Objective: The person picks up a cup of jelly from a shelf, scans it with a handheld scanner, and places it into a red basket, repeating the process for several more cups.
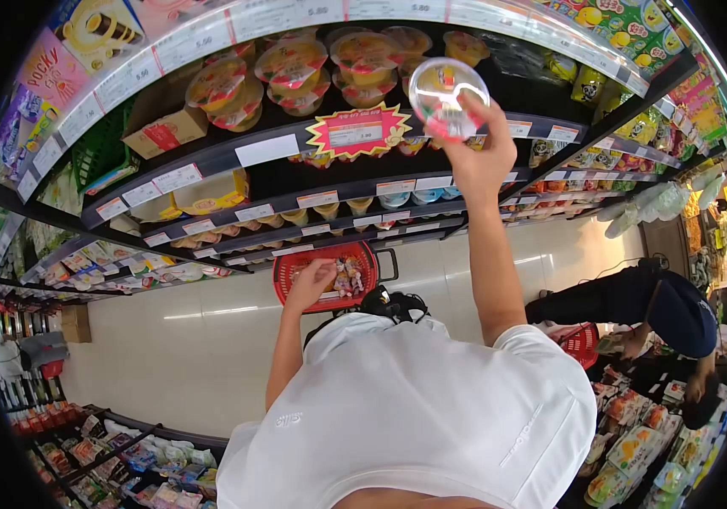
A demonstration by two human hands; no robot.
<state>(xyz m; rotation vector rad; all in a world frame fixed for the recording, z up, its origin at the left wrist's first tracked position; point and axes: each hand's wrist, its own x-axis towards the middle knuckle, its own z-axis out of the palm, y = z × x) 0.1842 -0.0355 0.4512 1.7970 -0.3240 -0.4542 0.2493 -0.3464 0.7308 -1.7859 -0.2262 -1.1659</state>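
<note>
My right hand (484,146) is raised to the upper shelf, its thumb and fingers closed on the rim of a round plastic cup (448,95) with a clear, shiny lid. Similar jelly-like cups (292,69), yellow with red labels, stand stacked on the shelf just left of it. Lower down, my left hand (309,284) is over a red shopping basket (279,265), its fingers stretched toward the right and partly hard to make out. Small wrapped snacks (351,278) lie in the basket, close to those fingertips.
A red and yellow price sign (358,131) sticks out from the shelf edge. Left of the cups are a cardboard box (165,127) and a green basket (102,144). Another person (643,305) in dark clothes bends over packaged goods at the right, beside a red basket (582,345).
</note>
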